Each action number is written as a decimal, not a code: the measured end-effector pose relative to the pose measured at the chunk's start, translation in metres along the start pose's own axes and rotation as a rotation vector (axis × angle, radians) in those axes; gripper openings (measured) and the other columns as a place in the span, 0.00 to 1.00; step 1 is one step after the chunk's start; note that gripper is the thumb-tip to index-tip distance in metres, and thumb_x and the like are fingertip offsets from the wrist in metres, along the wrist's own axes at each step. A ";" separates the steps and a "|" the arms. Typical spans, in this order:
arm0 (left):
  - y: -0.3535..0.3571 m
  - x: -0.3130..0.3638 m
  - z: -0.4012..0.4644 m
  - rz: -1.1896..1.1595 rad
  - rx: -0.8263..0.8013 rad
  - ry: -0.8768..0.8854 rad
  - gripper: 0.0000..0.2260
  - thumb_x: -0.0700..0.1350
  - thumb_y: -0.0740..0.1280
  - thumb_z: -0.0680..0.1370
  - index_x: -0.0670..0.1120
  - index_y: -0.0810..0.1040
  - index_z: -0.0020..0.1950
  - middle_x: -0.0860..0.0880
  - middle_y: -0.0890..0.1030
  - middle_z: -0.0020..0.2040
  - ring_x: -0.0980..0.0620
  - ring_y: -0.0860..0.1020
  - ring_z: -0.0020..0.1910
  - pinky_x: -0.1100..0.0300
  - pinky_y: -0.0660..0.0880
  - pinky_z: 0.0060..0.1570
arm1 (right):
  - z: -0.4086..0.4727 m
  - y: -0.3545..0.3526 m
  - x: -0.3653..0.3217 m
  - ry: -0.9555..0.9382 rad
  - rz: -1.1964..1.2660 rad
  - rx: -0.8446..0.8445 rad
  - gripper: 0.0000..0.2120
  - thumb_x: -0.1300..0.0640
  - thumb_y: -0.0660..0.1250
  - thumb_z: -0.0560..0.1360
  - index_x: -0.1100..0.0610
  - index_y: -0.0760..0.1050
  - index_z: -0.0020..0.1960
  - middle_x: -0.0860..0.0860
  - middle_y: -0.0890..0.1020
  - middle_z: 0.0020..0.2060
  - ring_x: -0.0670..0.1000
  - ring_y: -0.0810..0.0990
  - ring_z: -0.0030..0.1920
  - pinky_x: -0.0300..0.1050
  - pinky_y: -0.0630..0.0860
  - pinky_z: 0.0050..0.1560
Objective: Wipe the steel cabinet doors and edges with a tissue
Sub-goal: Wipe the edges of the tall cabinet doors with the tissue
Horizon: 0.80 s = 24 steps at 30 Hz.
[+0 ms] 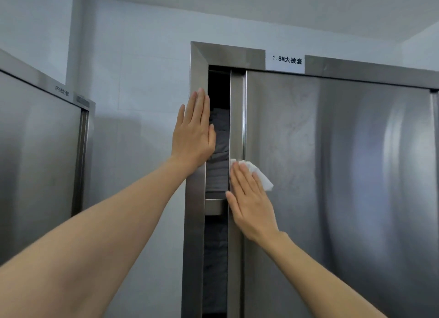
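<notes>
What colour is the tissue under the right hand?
White; the tissue shows in the head view, pressed against the steel door.

- Soft, even indoor light, fairly bright.
- Pale vertical glare streaks on the steel door [344,175].
- Faint shadows on the wall [142,80].
- Edges bend slightly.

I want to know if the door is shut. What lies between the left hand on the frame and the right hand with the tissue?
An open gap, seen in the head view: folded grey fabric on a steel shelf lies between left hand and right hand.
</notes>
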<state>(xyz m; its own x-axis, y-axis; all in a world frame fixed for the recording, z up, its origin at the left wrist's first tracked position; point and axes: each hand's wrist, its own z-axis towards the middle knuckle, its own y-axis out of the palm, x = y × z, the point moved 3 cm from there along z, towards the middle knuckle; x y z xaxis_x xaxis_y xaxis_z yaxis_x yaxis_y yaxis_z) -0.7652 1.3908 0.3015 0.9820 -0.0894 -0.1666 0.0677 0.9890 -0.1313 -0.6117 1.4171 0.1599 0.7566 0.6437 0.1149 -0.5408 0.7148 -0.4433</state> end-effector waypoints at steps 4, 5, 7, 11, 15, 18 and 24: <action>-0.006 0.001 0.001 0.080 -0.047 -0.028 0.29 0.48 0.52 0.83 0.40 0.47 0.81 0.43 0.47 0.82 0.45 0.44 0.80 0.48 0.44 0.78 | -0.004 0.000 -0.003 0.051 0.000 -0.059 0.30 0.43 0.38 0.83 0.55 0.43 0.80 0.47 0.41 0.79 0.44 0.37 0.79 0.44 0.36 0.78; -0.008 0.003 -0.002 0.087 -0.054 -0.041 0.29 0.48 0.51 0.84 0.40 0.46 0.81 0.43 0.46 0.82 0.46 0.44 0.80 0.49 0.43 0.78 | -0.003 -0.001 -0.003 0.044 -0.012 -0.081 0.30 0.41 0.36 0.82 0.55 0.41 0.80 0.47 0.40 0.79 0.44 0.36 0.79 0.44 0.35 0.78; -0.011 0.006 -0.019 0.075 -0.061 -0.069 0.28 0.48 0.51 0.84 0.40 0.46 0.81 0.42 0.46 0.82 0.45 0.44 0.80 0.48 0.43 0.78 | -0.003 -0.003 -0.002 0.022 -0.045 -0.126 0.33 0.38 0.31 0.80 0.55 0.39 0.80 0.47 0.39 0.79 0.44 0.35 0.78 0.45 0.36 0.78; -0.009 0.019 -0.096 0.018 -0.035 -0.068 0.28 0.45 0.53 0.83 0.39 0.48 0.81 0.41 0.47 0.81 0.45 0.45 0.80 0.47 0.44 0.78 | -0.003 -0.006 -0.003 0.027 -0.061 -0.163 0.32 0.41 0.33 0.80 0.55 0.37 0.79 0.48 0.38 0.79 0.45 0.35 0.78 0.45 0.35 0.78; -0.006 0.037 -0.180 -0.044 -0.098 -0.074 0.30 0.44 0.54 0.81 0.37 0.48 0.80 0.40 0.47 0.81 0.44 0.45 0.80 0.46 0.47 0.78 | -0.004 -0.006 -0.005 0.030 -0.112 -0.171 0.31 0.44 0.39 0.83 0.59 0.40 0.80 0.53 0.42 0.80 0.49 0.38 0.80 0.49 0.39 0.79; -0.003 0.050 -0.224 -0.042 -0.185 -0.085 0.30 0.44 0.56 0.81 0.37 0.49 0.80 0.39 0.48 0.81 0.43 0.46 0.80 0.46 0.48 0.78 | -0.003 -0.004 -0.005 0.035 -0.119 -0.156 0.31 0.45 0.39 0.83 0.61 0.43 0.81 0.55 0.45 0.81 0.51 0.41 0.80 0.50 0.40 0.79; 0.016 0.064 -0.253 -0.005 -0.240 -0.086 0.32 0.45 0.56 0.81 0.36 0.44 0.79 0.37 0.48 0.80 0.42 0.45 0.80 0.45 0.46 0.78 | -0.018 0.004 -0.011 0.071 -0.041 -0.109 0.30 0.47 0.41 0.84 0.63 0.48 0.80 0.56 0.51 0.80 0.53 0.46 0.80 0.51 0.43 0.80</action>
<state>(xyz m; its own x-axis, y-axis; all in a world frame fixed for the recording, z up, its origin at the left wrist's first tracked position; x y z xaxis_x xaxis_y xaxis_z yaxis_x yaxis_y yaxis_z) -0.7459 1.3712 0.0420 0.9938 -0.0740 -0.0824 0.0393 0.9314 -0.3618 -0.6153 1.4081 0.1409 0.8035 0.5908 0.0730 -0.4690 0.7038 -0.5336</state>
